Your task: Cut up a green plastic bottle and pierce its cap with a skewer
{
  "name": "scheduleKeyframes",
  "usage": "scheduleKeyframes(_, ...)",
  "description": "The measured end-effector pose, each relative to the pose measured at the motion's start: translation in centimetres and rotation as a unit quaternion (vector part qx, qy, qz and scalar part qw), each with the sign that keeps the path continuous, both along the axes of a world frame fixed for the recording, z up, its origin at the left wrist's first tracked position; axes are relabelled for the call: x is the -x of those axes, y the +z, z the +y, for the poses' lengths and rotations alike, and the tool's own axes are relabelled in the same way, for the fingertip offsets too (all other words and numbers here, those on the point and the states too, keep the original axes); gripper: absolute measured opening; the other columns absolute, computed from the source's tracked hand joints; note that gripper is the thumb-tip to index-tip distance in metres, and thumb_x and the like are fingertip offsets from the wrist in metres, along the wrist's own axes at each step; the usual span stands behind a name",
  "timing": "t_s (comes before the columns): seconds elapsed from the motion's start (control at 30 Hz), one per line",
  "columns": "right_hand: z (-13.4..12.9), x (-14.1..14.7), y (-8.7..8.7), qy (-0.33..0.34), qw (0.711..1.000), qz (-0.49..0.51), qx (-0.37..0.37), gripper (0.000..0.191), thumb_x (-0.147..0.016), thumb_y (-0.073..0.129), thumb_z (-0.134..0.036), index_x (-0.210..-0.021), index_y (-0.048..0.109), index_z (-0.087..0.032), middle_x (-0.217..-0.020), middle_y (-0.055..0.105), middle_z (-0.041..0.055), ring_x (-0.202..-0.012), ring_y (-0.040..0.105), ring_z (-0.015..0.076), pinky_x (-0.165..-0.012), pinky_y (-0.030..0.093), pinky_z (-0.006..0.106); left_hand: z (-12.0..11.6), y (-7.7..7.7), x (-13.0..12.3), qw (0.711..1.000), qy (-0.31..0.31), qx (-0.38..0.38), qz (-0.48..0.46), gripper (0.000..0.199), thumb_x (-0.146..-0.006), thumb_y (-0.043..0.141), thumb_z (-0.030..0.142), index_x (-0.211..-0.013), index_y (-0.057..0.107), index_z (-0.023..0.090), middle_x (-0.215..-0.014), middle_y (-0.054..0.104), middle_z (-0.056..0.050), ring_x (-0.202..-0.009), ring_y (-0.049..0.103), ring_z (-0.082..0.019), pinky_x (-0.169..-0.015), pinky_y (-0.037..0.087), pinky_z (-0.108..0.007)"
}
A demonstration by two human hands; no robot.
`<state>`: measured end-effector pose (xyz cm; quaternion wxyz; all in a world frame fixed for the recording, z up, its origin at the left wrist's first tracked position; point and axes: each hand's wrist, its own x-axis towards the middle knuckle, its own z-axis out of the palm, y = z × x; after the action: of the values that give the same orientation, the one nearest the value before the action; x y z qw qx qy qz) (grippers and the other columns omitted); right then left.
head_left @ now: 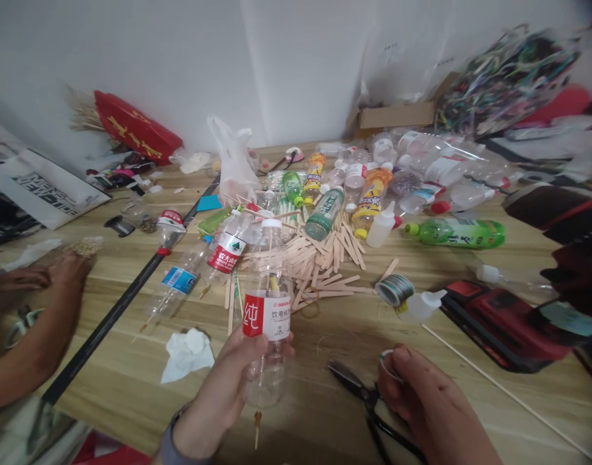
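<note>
We've got a big wooden table [131, 361] filling the view, white wall behind it, clutter all over. Far R side: a heap of clear plastic bottles [436, 168] w/ a cardboard box [395, 116] behind them, and a red-and-black case [499, 323] nearer to us. Centre table, a pile of flat wooden sticks [320, 261] fanned out, w/ a green bottle [455, 232] lying on its side to the R of it and a yellow-label bottle [368, 203] just behind. A long black bar [116, 310] runs diagonally across the L half. At far L, another person's hand [58, 271] rests on the table, blurred. Now to us: our left hand [228, 387] is wrapped round the lower part of a clear bottle [269, 310] w/ a red-and-white label, held upright above the table front-centre, white cap on top; a thin skewer [257, 426] pokes out below its base. Our right hand [422, 394] is curled nearly closed, thumb and fingers pinching something small and pale, can't tell what. Black scissors [359, 391] lie on the table just beside that hand, betw. the two hands. A spool of thread [393, 289] sits further back, touching a small white squeeze bottle [419, 305]. A crumpled white tissue [187, 352] lies L of the held bottle.
</note>
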<state>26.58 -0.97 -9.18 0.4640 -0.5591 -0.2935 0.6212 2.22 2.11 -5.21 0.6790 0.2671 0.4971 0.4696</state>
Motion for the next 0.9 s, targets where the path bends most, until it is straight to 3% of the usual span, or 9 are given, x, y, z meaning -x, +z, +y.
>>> scheduleKeyframes(0.27,-0.4,-2.4,-0.3,-0.039,0.999,0.007,-0.004,0.058,-0.077,0.073,-0.072,-0.063,0.051,-0.02,-0.062,0.042,-0.0005,-0.057,0.035,0.0131,-0.051,0.038,0.025,-0.2,-0.1,0.5,0.999,0.039,0.02,-0.001,0.047,-0.049,0.097,0.05,-0.082,0.081,0.02,-0.08,0.082,-0.005,-0.07,0.074,-0.021,-0.071,0.06,-0.029)
scheduleKeyframes(0.4,-0.2,-4.2,-0.3,-0.078,0.997,-0.007,-0.028,0.052,-0.072,0.08,-0.063,-0.06,0.053,-0.02,-0.059,0.042,-0.0001,-0.056,0.037,0.0137,-0.051,0.041,0.025,-0.4,-0.2,0.5,1.0,0.02,0.012,-0.006,0.047,-0.049,0.097,0.048,-0.085,0.082,0.022,-0.084,0.082,-0.004,-0.075,0.075,-0.021,-0.073,0.06,-0.028)
scheduleKeyframes(0.53,0.1,-5.4,-0.3,-0.106,0.993,-0.02,-0.044,0.055,-0.07,0.081,-0.066,-0.057,0.055,-0.019,-0.06,0.043,0.0007,-0.056,0.039,0.0133,-0.049,0.043,0.023,-0.8,-0.6,0.6,1.0,-0.009,0.002,-0.009,0.046,-0.05,0.096,0.049,-0.086,0.082,0.023,-0.083,0.082,-0.004,-0.073,0.073,-0.019,-0.069,0.059,-0.026)
scheduleKeyframes(0.7,0.1,-5.6,-0.1,-0.116,0.991,-0.009,-0.069,0.047,-0.07,0.084,-0.061,-0.063,0.061,-0.02,-0.061,0.046,0.0,-0.056,0.04,0.0129,-0.05,0.044,0.022,-0.9,-1.2,0.8,0.999,-0.024,0.028,-0.015,0.046,-0.053,0.094,0.052,-0.086,0.081,0.022,-0.082,0.081,-0.004,-0.073,0.073,-0.019,-0.072,0.058,-0.027)
scheduleKeyframes(0.9,0.3,-5.6,0.5,-0.123,0.99,-0.001,-0.063,0.052,-0.065,0.087,-0.061,-0.058,0.057,-0.019,-0.06,0.046,0.0001,-0.056,0.039,0.0122,-0.05,0.042,0.022,-0.6,-1.1,0.5,0.999,-0.013,0.031,-0.027,0.052,-0.051,0.095,0.048,-0.092,0.08,0.02,-0.083,0.081,-0.006,-0.076,0.073,-0.022,-0.074,0.058,-0.03)
